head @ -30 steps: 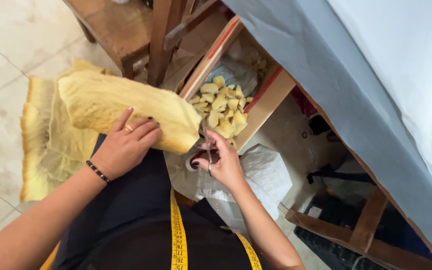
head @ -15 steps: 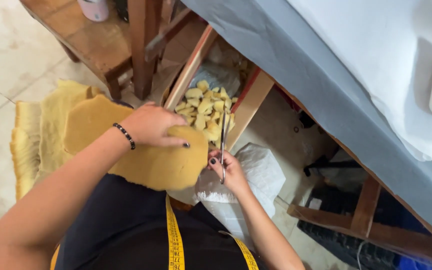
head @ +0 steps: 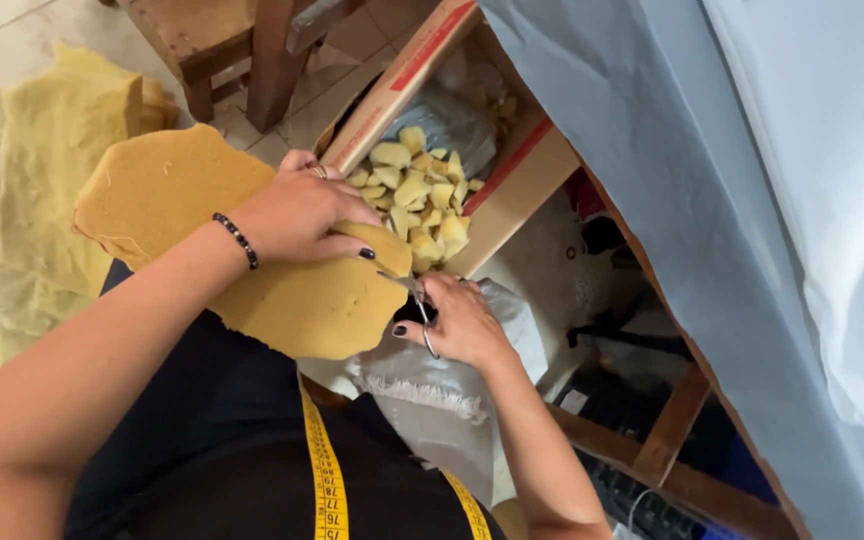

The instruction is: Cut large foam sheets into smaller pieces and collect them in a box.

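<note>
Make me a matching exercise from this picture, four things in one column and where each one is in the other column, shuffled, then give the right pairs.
Things
1. foam sheet
2. scissors
3. foam pieces
4. measuring tape

Places
A. piled in the cardboard box
B. draped down the person's dark front
C. in the right hand, at the sheet's edge
D. under the left hand, across the lap

Pairs: 1-D, 2-C, 3-A, 4-B
</note>
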